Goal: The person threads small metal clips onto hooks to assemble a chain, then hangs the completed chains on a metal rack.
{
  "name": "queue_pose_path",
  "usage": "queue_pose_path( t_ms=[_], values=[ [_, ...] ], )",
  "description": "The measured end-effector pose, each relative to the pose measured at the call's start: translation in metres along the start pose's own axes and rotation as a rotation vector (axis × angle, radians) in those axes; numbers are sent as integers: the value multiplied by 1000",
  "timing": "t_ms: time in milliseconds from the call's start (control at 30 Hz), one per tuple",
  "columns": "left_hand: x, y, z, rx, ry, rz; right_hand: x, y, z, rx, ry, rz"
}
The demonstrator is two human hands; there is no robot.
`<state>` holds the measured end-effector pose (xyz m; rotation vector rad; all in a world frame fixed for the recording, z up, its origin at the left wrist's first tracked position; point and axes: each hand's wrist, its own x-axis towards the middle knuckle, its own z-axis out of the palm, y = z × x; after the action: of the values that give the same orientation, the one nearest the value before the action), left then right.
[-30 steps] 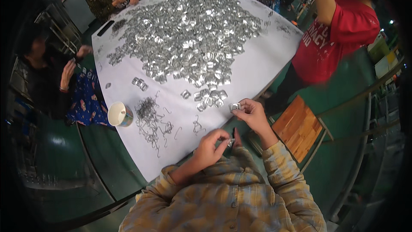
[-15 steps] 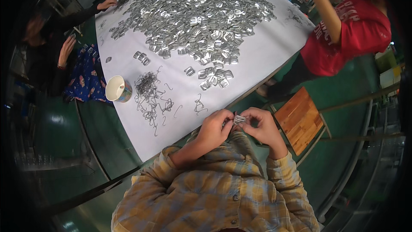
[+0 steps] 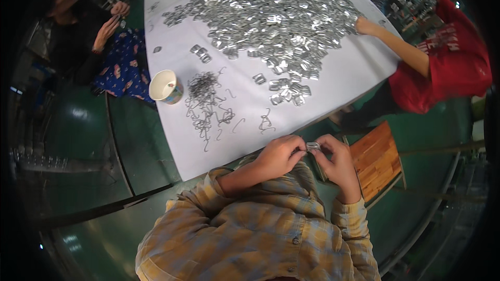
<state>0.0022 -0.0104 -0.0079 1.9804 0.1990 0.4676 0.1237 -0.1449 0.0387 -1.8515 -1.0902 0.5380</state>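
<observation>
Just off the table's near edge, both of my hands meet in front of my body. My right hand (image 3: 337, 162) pinches a small silver metal buckle (image 3: 313, 146) between thumb and fingers. Against the buckle's left end, the thumb and fingertips of my left hand (image 3: 283, 156) are pressed together; whatever they hold is too small and hidden to make out. On the table beyond lie a tangle of thin bent wire hooks (image 3: 204, 91) and a small group of loose buckles (image 3: 289, 91).
A big heap of silver buckles (image 3: 271, 15) covers the far part of the white table (image 3: 182, 145). A paper cup (image 3: 165, 87) stands at its left edge. A wooden stool (image 3: 377, 158) is at my right. Co-workers sit left and right, one in a red shirt (image 3: 442, 67).
My view has shifted, so the table sits farther right. My hands still meet at the buckle. The red-shirted co-worker's hand came down to the heap; the left co-worker's hand left the table.
</observation>
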Motion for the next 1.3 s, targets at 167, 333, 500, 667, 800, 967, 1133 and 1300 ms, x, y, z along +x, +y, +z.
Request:
queue_pose_path(
  t_ms=[167, 333, 500, 667, 800, 967, 1133, 1300],
  values=[
    [-4, -6, -19, -24, -46, 18, -4, 6, 5, 183, -49, 51],
    [-2, -57, -88, 575, 252, 37, -7, -1, 5, 153, -17, 56],
    [15, -88, -136, 1016, 118, 89, -12, 16, 9, 197, 17, 67],
    [30, -106, -142, 1321, -134, 208, -5, 14, 7, 57, -9, -9],
    [40, -102, -148, 1331, -268, 256, -4, 9, 6, 48, -15, 56],
    [52, -80, -136, 1085, -33, 111, -8, 13, 5, 33, 59, 21],
    [48, -17, -71, 150, 98, 29, -8, 16, 8, 83, 118, -26],
    [42, 22, -29, -108, 53, -19, -7, 9, 7, 124, 181, -18]
  ],
)
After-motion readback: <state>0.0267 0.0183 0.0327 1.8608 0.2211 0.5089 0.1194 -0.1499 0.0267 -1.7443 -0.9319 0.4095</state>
